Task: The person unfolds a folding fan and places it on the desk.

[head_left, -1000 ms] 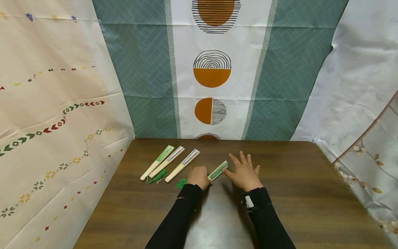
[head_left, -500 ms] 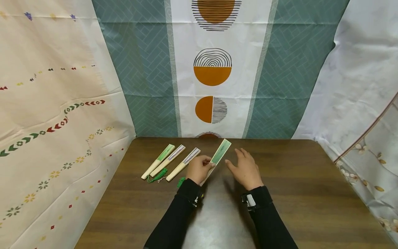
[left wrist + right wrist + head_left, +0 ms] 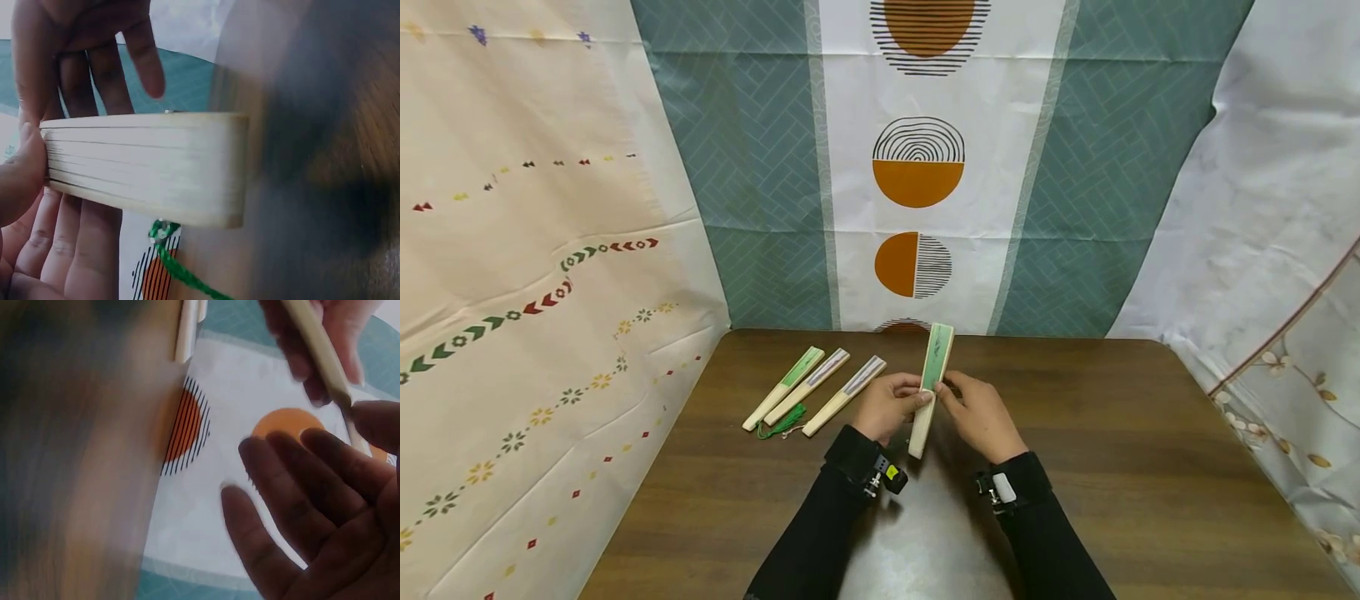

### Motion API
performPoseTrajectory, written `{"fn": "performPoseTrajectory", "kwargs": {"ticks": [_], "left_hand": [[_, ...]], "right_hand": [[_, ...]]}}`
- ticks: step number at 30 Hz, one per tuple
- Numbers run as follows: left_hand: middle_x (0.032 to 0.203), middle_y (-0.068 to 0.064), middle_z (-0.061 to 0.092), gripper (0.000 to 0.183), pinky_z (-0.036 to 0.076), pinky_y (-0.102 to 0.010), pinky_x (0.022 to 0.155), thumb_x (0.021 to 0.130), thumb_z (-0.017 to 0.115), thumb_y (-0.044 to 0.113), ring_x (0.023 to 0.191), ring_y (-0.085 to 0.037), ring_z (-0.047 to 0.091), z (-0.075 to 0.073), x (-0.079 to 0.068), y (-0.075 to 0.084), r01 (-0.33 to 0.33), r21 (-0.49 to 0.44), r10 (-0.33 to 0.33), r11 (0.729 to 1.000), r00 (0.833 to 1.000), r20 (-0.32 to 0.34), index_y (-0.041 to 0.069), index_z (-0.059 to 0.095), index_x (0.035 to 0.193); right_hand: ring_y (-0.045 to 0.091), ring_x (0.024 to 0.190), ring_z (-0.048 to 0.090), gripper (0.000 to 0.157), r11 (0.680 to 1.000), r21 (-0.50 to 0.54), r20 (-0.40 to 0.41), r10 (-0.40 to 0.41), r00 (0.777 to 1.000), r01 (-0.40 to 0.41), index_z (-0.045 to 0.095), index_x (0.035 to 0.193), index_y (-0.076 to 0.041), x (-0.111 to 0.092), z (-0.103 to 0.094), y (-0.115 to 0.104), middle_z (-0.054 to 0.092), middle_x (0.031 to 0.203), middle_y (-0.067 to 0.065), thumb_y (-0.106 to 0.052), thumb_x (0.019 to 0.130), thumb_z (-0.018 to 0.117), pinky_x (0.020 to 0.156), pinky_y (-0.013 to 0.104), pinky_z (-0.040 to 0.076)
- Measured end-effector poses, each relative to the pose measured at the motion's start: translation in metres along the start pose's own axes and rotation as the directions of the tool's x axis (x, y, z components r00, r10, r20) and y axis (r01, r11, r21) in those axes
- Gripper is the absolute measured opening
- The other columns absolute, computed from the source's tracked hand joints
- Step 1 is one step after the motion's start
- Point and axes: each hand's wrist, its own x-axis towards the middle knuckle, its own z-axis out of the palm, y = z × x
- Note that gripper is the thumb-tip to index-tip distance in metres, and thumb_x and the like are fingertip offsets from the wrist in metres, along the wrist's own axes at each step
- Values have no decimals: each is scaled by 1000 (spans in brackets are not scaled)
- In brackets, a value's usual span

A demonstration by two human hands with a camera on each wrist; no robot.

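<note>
A closed folding fan point(image 3: 936, 358), pale ribs below and green cloth above, stands nearly upright over the table in the head view. My left hand point(image 3: 887, 407) grips its left side, thumb in front and fingers behind. On the other side my right hand point(image 3: 983, 417) pinches its edge, thumb nearest me; in the right wrist view the other fingers of this right hand point(image 3: 312, 506) are spread. A green cord point(image 3: 178, 269) hangs from the ribbed end of the fan point(image 3: 144, 165) in the left wrist view.
Left of my hands, three more closed fans lie slanted on the brown table point(image 3: 1112, 467): a green one point(image 3: 784, 388) and two with greyish tops, the middle fan point(image 3: 807, 387) and the right fan point(image 3: 845, 396). A green tassel point(image 3: 784, 422) lies beside them. Patterned cloths hang behind.
My left hand has raised the fan off the table and turned it from slanted to nearly upright. My right hand has moved left from beside the fan and taken hold of its edge.
</note>
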Motion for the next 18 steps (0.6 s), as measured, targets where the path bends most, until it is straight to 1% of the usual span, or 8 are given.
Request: {"fn": "performPoseTrajectory", "kwargs": {"ticks": [1, 3, 6, 9, 11, 13, 16, 18], "left_hand": [[121, -29, 81, 27, 70, -29, 79, 109, 75, 3, 89, -9, 75, 0, 1, -1, 4, -5, -4, 1000, 1000, 5, -8, 76, 133], [120, -30, 82, 26, 74, -35, 83, 109, 75, 3, 90, -12, 78, 1, 2, -2, 3, -12, -3, 1000, 1000, 12, -9, 77, 132], [117, -30, 82, 24, 76, -46, 89, 110, 74, 4, 92, -19, 83, 3, 2, -3, 3, 7, -3, 1000, 1000, 11, -9, 78, 130], [115, -29, 82, 22, 75, -54, 93, 111, 72, 6, 95, -26, 85, 4, 2, -1, 4, 50, -4, 999, 1000, -4, -9, 79, 126], [115, -27, 81, 21, 75, -54, 91, 112, 72, 8, 96, -27, 85, 5, 1, -1, 1, 86, 1, 996, 1000, -17, -6, 80, 126], [116, -25, 81, 21, 76, -50, 88, 112, 73, 10, 95, -25, 84, 6, 2, 0, 0, 107, 3, 994, 1000, -30, -3, 81, 127], [116, -22, 81, 21, 77, -44, 82, 112, 73, 11, 91, -21, 82, 6, 3, 0, -6, 118, 11, 993, 999, -40, -1, 81, 128], [113, -21, 80, 20, 77, -44, 81, 112, 73, 10, 89, -19, 81, 6, 3, -1, -2, 109, 7, 994, 999, -38, -1, 81, 127]], "right_hand": [[32, 109, 79, 37, 1000, 15, -2, -2, 1000, 2, 73, 144, -5, -1, 0, 0, 82, 132, 18, -31, 121, 59, 89, 49, 67], [27, 100, 79, 31, 998, 55, 0, 4, 1000, -4, 75, 138, -5, -2, -1, -1, 84, 122, 15, -26, 121, 60, 81, 41, 66], [29, 98, 82, 28, 994, 109, 14, 22, 1000, -23, 75, 136, -2, -2, -2, 0, 83, 118, 16, -20, 120, 61, 79, 36, 70], [34, 99, 84, 28, 990, 137, 29, 36, 999, -40, 74, 136, 1, -2, -2, -1, 82, 119, 19, -17, 119, 61, 79, 36, 74], [35, 98, 84, 27, 990, 136, 30, 41, 999, -45, 74, 135, 1, -2, -2, -2, 82, 118, 19, -17, 119, 62, 79, 36, 74], [34, 97, 84, 27, 990, 132, 28, 48, 998, -51, 75, 134, 1, -1, -2, -3, 82, 117, 18, -17, 118, 63, 80, 37, 74], [32, 94, 83, 27, 990, 128, 31, 54, 998, -58, 76, 134, 0, -1, -1, -3, 83, 115, 17, -17, 118, 64, 79, 38, 73], [29, 92, 82, 27, 989, 129, 34, 65, 997, -69, 76, 134, 0, -1, 0, -3, 83, 115, 16, -18, 118, 64, 79, 38, 72]]}}
